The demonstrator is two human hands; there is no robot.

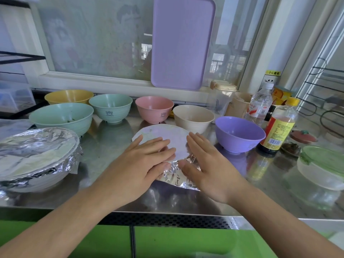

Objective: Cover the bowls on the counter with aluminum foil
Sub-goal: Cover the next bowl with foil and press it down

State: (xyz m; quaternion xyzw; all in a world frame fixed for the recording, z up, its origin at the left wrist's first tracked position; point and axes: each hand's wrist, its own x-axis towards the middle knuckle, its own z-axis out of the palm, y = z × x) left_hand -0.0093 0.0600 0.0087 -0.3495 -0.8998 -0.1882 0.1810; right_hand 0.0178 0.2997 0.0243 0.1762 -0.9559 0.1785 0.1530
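Now we have both hands flat on the foil-covered bowl [163, 138] at the middle of the shiny steel counter [104, 146]. Our left hand [143, 162] lies with straight fingers across the smooth foil top, and our right hand [202, 164] presses its palm against the crinkled foil on the bowl's near right side, thumb on the folds; neither hand clamps anything.

To the left sits a large white bowl wrapped in crumpled aluminum foil [37, 157]. Behind stand uncovered plastic bowls: a big mint-green bowl [62, 118], a yellow bowl [69, 96], a small mint-green bowl [111, 108], a pink bowl [154, 108], a cream bowl [193, 116] and, just right of our hands, a purple bowl [239, 134]. A lilac rectangular tray [182, 43] leans upright against the window.
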